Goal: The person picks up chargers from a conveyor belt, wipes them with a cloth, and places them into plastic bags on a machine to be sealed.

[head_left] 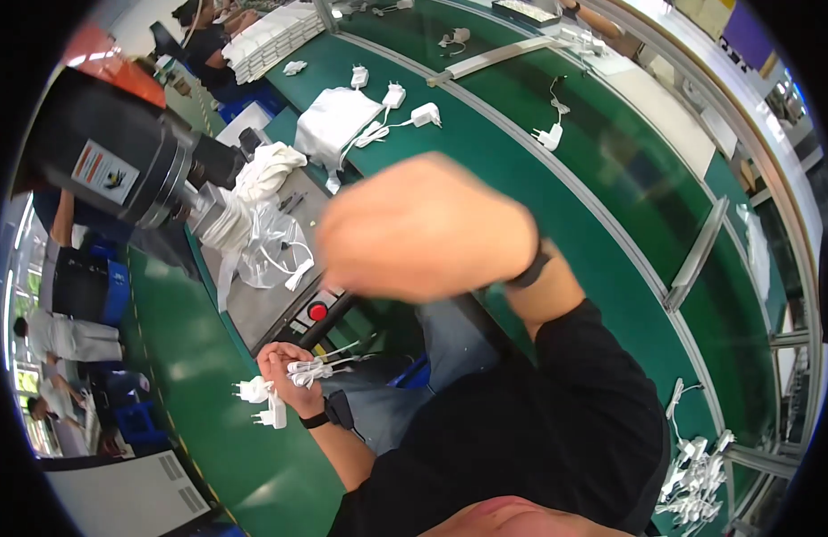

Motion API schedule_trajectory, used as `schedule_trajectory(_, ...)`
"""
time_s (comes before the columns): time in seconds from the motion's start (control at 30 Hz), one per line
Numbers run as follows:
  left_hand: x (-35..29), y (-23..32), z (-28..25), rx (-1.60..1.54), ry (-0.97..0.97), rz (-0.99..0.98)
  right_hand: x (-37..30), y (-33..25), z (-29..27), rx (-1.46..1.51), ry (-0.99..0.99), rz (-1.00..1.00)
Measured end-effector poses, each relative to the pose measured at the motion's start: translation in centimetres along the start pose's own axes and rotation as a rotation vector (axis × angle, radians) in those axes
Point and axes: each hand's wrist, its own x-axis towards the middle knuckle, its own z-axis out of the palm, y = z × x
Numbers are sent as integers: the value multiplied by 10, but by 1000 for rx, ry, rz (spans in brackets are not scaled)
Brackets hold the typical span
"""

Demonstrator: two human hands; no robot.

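Note:
My left hand [291,374] is closed around several white plug-in power adapters [273,410] with bundled white cables. The plugs stick out to its left, and cable ends trail to the right. Large and smeared by motion, my right hand [427,228] is raised above the front of the bench, near the machine's control panel. Its fingers are hidden or blurred, so I cannot tell whether it holds anything. On the machine's grey worktop [257,318], beside the right hand, a clear plastic bag [269,255] lies with a white cable and connector and white cloth [271,170].
A black machine [105,148] stands at left, with a red button [317,311] on its front panel. Adapters [394,95] lie by a white bag [336,123] on the green bench. More adapters [548,136] rest on the framed belt; a pile [696,479] sits at lower right. People work at far left.

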Motion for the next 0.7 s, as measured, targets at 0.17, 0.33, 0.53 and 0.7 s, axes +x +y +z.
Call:
schedule_trajectory(0.17,29,-4,4,99,-43,-136,-148,107,-116,-291,485,897)
schedule_trajectory(0.33,99,-21,-13,114,11,-264,-351,198,-130,-712,-33,1246)
schedule_trajectory(0.53,138,-33,-8,49,138,-474,-304,193,-114,-829,72,1470)
schedule_trajectory(0.7,149,-39,2,-81,24,-589,-242,165,-142,-377,724,1046)
